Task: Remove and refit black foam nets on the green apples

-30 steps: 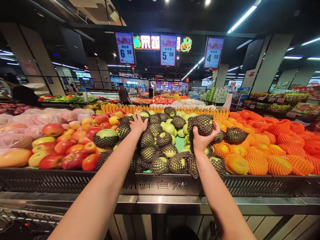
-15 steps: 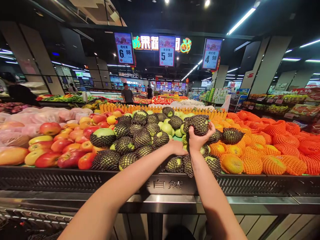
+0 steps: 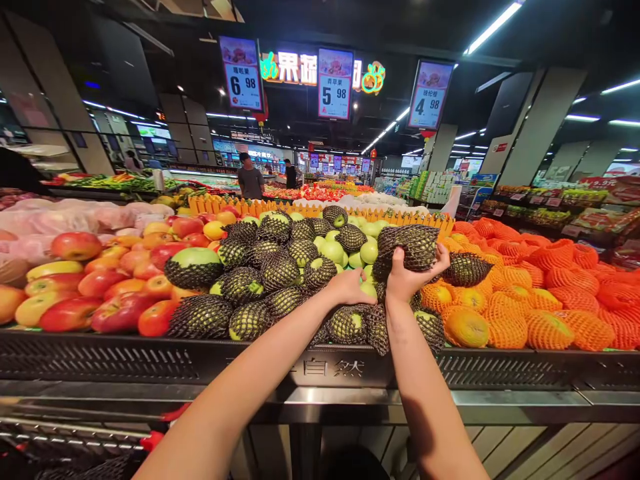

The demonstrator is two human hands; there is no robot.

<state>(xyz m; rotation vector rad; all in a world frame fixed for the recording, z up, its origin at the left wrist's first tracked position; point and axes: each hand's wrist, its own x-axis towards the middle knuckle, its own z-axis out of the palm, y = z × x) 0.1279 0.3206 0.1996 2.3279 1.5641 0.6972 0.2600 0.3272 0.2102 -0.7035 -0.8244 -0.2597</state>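
Observation:
My right hand (image 3: 411,277) is wrapped round a green apple in a black foam net (image 3: 420,247), lifted above the right side of the pile. More black netting hangs beside its thumb; whether a second apple is in it I cannot tell. Lower and to the left, my left hand (image 3: 347,288) curls its fingers and thumb round a bare green apple (image 3: 369,290) low in the pile. Several netted green apples (image 3: 280,272) lie about both hands. Bare green apples (image 3: 333,251) show behind them.
Red apples (image 3: 120,307) fill the left of the display, orange-netted fruit (image 3: 510,327) the right. A black slatted rail (image 3: 495,370) runs along the front. A metal cart (image 3: 75,427) stands at lower left. Two people (image 3: 251,180) are farther back. Price signs (image 3: 335,83) hang overhead.
My right hand has moved slightly right with the netted apple. My left hand has risen a little, and a bare green apple now shows in its grasp. The view has shifted slightly.

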